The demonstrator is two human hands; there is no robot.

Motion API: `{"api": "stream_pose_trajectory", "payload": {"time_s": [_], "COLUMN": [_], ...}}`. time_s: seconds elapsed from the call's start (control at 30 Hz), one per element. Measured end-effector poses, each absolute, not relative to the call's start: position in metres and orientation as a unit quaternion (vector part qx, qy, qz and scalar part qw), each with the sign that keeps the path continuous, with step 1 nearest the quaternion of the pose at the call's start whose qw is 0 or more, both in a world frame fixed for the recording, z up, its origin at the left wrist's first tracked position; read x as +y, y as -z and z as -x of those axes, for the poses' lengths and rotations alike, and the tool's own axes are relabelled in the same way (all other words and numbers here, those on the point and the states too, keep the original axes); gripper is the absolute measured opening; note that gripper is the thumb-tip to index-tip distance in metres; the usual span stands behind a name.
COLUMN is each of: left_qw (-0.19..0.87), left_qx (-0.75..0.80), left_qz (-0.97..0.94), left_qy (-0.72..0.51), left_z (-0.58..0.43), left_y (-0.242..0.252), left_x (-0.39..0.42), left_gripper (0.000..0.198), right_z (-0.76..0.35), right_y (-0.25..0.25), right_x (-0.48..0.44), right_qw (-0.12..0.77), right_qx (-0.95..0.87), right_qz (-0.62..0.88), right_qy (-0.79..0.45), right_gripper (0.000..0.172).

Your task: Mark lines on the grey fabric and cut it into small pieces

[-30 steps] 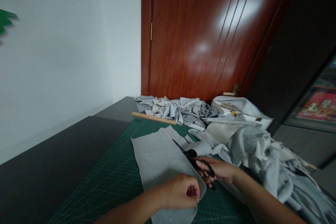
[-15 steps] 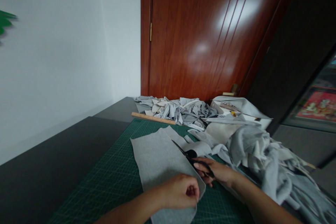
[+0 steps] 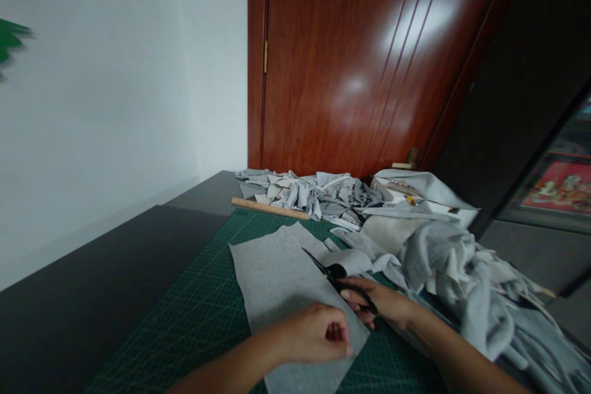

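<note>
My right hand (image 3: pixel 369 303) grips black scissors (image 3: pixel 333 277), fingers through the handles. The scissors' blades point up and left along the right-hand edge of a light grey fabric piece (image 3: pixel 272 277). That fabric lies on a green cutting mat (image 3: pixel 184 314) marked with a grid. Over the near part of the fabric is my left hand (image 3: pixel 318 335), its fingers curled into a loose ring close to the edge, with nothing visible in them. A narrow grey fabric strip (image 3: pixel 348 260) rests just beyond the scissors.
Grey and beige scraps (image 3: pixel 318 194) are heaped by the door (image 3: pixel 332 74). A wooden ruler (image 3: pixel 270 208) borders the mat's far edge. Bunched grey cloth (image 3: pixel 443 265) fills the right side, before a white box (image 3: pixel 429 194). Black tabletop (image 3: pixel 115 265) extends along the wall at left.
The fabric's near right corner, earlier curled and pulled in at my left hand, now spreads flat to a point. My left hand has come loose from the edge; the scissors hardly moved.
</note>
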State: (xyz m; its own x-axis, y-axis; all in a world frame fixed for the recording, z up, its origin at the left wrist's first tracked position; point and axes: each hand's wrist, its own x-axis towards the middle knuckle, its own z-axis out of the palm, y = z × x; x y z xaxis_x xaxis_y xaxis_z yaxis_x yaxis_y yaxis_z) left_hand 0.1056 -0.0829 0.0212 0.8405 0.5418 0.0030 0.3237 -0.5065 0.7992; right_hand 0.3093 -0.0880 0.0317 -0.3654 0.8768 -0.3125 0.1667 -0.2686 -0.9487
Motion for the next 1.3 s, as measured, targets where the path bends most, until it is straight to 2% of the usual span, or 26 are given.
{"api": "stream_pose_trajectory", "payload": {"time_s": [0.07, 0.13, 0.23, 0.33, 0.57, 0.77, 1.0, 1.13, 1.3], "left_qw": [0.380, 0.287, 0.132, 0.076, 0.052, 0.062, 0.114, 0.117, 0.119], "left_qx": [0.288, 0.348, 0.427, 0.458, 0.443, 0.419, 0.446, 0.429, 0.428], "left_qz": [-0.866, -0.870, -0.856, -0.853, -0.874, -0.884, -0.848, -0.853, -0.853], "left_qy": [-0.149, -0.201, -0.261, -0.237, -0.193, -0.198, -0.264, -0.272, -0.273], "left_z": [-0.101, -0.092, -0.073, -0.056, -0.051, -0.058, -0.058, -0.057, -0.058], "left_y": [-0.023, -0.023, -0.019, -0.015, -0.019, -0.026, -0.001, 0.005, 0.006], "left_x": [-0.072, -0.056, -0.026, -0.003, -0.005, -0.016, 0.003, 0.007, 0.008], "left_gripper": [0.004, 0.001, 0.013, 0.026, 0.025, 0.016, 0.031, 0.031, 0.033], "right_z": [-0.309, -0.308, -0.308, -0.309, -0.320, -0.336, -0.328, -0.323, -0.318], "right_y": [-0.034, -0.036, -0.037, -0.035, -0.030, -0.029, -0.039, -0.039, -0.040], "right_x": [-0.089, -0.090, -0.090, -0.090, -0.093, -0.099, -0.092, -0.085, -0.078], "right_qw": [0.278, 0.275, 0.274, 0.277, 0.269, 0.235, 0.199, 0.195, 0.192], "right_qx": [-0.532, -0.533, -0.542, -0.547, -0.541, -0.543, -0.562, -0.566, -0.569], "right_qz": [0.482, 0.476, 0.474, 0.472, 0.460, 0.462, 0.474, 0.467, 0.470], "right_qy": [-0.638, -0.643, -0.638, -0.633, -0.650, -0.661, -0.648, -0.651, -0.647], "right_gripper": [0.069, 0.065, 0.061, 0.063, 0.062, 0.074, 0.074, 0.069, 0.074]}}
